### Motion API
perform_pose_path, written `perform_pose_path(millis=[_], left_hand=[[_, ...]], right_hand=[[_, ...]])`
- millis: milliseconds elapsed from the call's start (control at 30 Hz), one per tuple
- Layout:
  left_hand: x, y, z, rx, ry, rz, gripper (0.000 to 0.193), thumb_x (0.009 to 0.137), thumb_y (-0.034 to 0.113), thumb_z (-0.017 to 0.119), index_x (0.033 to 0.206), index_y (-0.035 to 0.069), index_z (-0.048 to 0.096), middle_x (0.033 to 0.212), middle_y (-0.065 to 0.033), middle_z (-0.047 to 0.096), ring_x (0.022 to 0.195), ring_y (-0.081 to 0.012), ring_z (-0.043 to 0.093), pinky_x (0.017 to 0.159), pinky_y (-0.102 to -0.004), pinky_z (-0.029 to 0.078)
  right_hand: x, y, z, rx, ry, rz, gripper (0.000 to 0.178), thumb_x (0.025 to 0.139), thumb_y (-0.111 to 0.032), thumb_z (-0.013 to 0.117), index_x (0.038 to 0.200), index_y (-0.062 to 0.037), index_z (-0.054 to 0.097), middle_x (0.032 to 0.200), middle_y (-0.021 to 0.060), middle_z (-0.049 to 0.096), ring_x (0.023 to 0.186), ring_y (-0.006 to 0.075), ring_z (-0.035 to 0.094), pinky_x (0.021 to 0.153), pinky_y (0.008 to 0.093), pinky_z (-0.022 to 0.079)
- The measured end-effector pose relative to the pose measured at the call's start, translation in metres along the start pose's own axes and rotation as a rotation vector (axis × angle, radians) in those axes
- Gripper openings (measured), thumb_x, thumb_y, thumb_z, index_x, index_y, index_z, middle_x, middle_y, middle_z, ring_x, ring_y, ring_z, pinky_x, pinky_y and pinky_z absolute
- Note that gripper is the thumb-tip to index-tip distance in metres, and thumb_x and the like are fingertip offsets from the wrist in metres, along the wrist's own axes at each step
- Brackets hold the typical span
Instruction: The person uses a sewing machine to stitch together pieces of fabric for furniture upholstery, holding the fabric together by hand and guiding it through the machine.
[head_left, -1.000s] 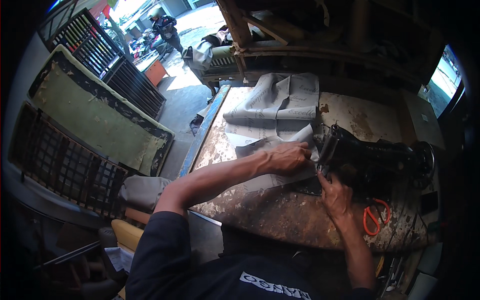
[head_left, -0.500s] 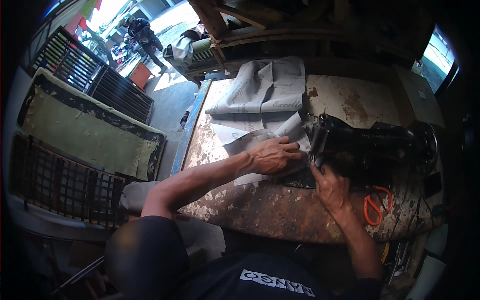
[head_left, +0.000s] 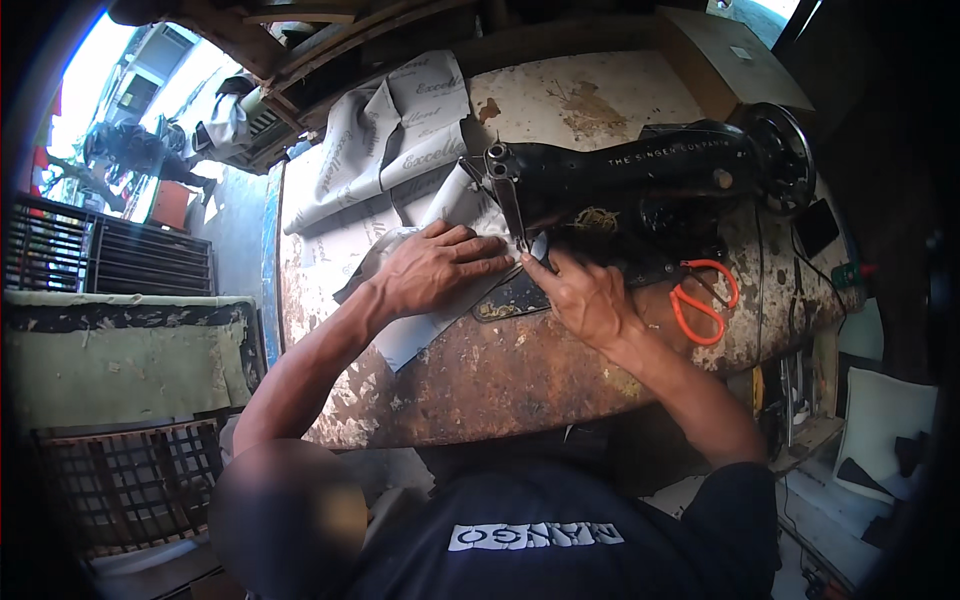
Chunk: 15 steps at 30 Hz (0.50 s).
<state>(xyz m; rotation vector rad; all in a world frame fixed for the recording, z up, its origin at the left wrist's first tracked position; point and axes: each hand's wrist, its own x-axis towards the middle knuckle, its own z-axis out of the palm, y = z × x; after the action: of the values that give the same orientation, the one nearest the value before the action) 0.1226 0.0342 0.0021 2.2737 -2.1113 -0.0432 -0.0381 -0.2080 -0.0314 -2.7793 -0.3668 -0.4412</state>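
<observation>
Grey-white printed fabric (head_left: 365, 150) lies folded and rumpled on the worktable, running to the needle area of a black sewing machine (head_left: 625, 165). My left hand (head_left: 440, 265) rests on the fabric left of the presser foot, its fingers stretched out and pressing down; its thumb is hidden. Close to the foot, from the right, comes my right hand (head_left: 590, 300). Its index finger reaches to the fabric edge, with the other fingers curled in; a small pale fold shows just behind that fingertip. How firmly it pinches is partly hidden.
Orange-handled scissors (head_left: 705, 300) lie right of my right hand. Behind the machine stands a cardboard box (head_left: 735, 65). The worn table (head_left: 480, 390) has a curved front edge. Left of it are a green padded panel (head_left: 125, 360) and dark slatted frames (head_left: 110, 245). A person is outside, far left.
My view has turned and shifted, so the table and machine appear further left and higher. The fingers of my left hand now lie flatter, close to the foot. My right hand stays beside it.
</observation>
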Motion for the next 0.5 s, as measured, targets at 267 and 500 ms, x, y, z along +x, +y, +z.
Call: perform_pose_path(millis=[267, 500], left_hand=[[-0.002, 0.007, 0.005, -0.073, 0.066, -0.067, 0.062, 0.089, 0.014, 0.069, 0.15, 0.019, 0.061, 0.146, -0.0038, 0.063, 0.117, -0.0252, 0.061, 0.102, -0.0393, 0.05], [0.005, 0.026, 0.002, -0.137, 0.075, -0.153, 0.057, 0.09, 0.014, 0.069, 0.146, 0.014, 0.063, 0.144, -0.0082, 0.063, 0.115, -0.0291, 0.062, 0.1, -0.0401, 0.055]], right_hand=[[0.003, -0.004, -0.001, 0.028, -0.014, 0.039, 0.049, 0.091, -0.005, 0.06, 0.135, -0.0208, 0.073, 0.105, 0.0116, 0.069, 0.071, 0.0328, 0.074, 0.056, 0.0462, 0.062], [0.005, -0.001, -0.004, 0.069, 0.062, 0.07, 0.044, 0.091, -0.006, 0.061, 0.129, -0.0215, 0.077, 0.108, 0.0158, 0.069, 0.075, 0.0369, 0.075, 0.06, 0.0477, 0.063]])
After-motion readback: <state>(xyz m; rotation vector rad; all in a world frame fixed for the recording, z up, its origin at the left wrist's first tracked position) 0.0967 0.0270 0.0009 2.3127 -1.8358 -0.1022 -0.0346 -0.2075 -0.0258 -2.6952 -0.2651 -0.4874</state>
